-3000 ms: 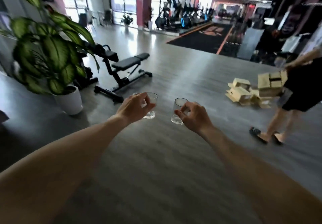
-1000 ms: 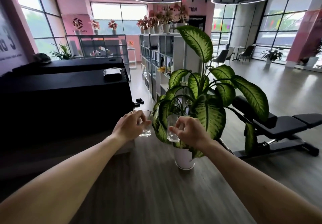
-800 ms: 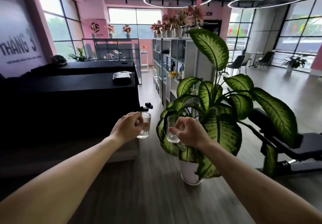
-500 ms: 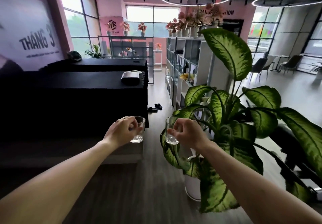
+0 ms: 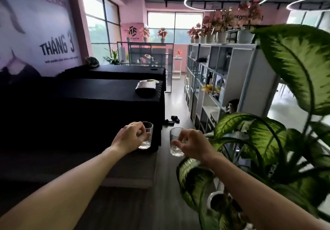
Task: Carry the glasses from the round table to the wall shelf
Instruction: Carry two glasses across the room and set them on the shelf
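Since half a second ago the view has swung further left: the wall poster [image 5: 35, 33] now fills more of the upper left, and the big-leaved plant [image 5: 278, 140] has slid to the right edge, closer to the camera. Both arms keep the same outstretched pose, each hand carrying a glass.

The left hand [image 5: 130, 137] has its grip closed around the left glass [image 5: 146, 135], fingers curled over the near side and thumb across the front; a ring shows on one finger. The glass is upright, clear and looks empty. The right hand [image 5: 192, 144] pinches the right glass [image 5: 175, 142] between thumb and fingers from its right side, also upright and clear. The two glasses are near each other but apart, both held in the air over the grey floor [image 5: 160, 203].

Left of and beyond the left grip stands a black-draped tabletop [image 5: 80, 94] with a small black and white bundle [image 5: 147, 87] on its far end. Ahead and to the right of the right grip is the white shelf [image 5: 223, 79], its top lined with pink-leaved potted plants [image 5: 221, 27]. A pair of dark sandals [image 5: 172, 119] lies on the floor just beyond the grips.

The poster reads "THÁNG 3", with part of "YOGA" above it; the small line below is too fine to read. A pink panel [image 5: 133, 31] at the back bears a hexagonal logo. Lettering on the far pink wall is hidden behind the plants.
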The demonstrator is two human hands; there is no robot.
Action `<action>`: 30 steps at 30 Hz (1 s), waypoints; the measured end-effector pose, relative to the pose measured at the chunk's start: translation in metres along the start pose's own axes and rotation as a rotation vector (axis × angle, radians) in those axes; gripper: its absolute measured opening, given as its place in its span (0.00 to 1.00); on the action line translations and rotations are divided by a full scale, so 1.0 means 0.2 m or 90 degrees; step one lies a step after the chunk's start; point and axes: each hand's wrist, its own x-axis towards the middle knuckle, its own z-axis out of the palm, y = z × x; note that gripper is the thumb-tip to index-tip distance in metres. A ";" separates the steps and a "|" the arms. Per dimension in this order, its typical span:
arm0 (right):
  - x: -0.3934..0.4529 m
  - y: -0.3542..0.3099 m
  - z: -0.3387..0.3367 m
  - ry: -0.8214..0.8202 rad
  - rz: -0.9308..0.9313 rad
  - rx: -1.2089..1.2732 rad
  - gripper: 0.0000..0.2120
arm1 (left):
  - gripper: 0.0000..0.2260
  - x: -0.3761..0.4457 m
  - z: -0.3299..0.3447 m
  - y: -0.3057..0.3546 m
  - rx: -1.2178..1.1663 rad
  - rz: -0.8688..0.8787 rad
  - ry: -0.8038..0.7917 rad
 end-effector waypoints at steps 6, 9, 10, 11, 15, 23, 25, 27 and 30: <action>0.57 0.06 0.10 0.026 0.008 0.001 0.11 | 0.11 0.46 0.04 -0.23 -0.011 -0.016 0.011; 0.79 0.08 0.20 0.037 0.014 0.024 0.11 | 0.11 0.64 0.04 -0.36 -0.007 -0.027 0.015; 0.86 0.09 0.25 0.027 0.017 0.034 0.11 | 0.10 0.69 0.05 -0.40 -0.005 -0.033 0.013; 0.90 0.09 0.28 0.012 0.018 0.041 0.12 | 0.10 0.73 0.05 -0.44 0.000 -0.037 0.010; 1.14 0.11 0.47 -0.031 0.004 0.048 0.12 | 0.10 0.89 0.07 -0.64 0.018 -0.058 0.020; 1.62 0.09 0.80 -0.100 -0.036 0.096 0.15 | 0.10 1.06 0.07 -1.02 0.053 -0.133 0.035; 1.82 0.07 0.90 -0.130 -0.076 0.111 0.14 | 0.09 1.14 0.05 -1.15 0.069 -0.174 0.064; 2.00 0.01 0.98 -0.150 -0.113 0.127 0.13 | 0.09 1.19 0.01 -1.26 0.087 -0.213 0.081; 2.28 -0.05 1.09 -0.172 -0.161 0.144 0.14 | 0.10 1.30 -0.04 -1.40 0.116 -0.259 0.109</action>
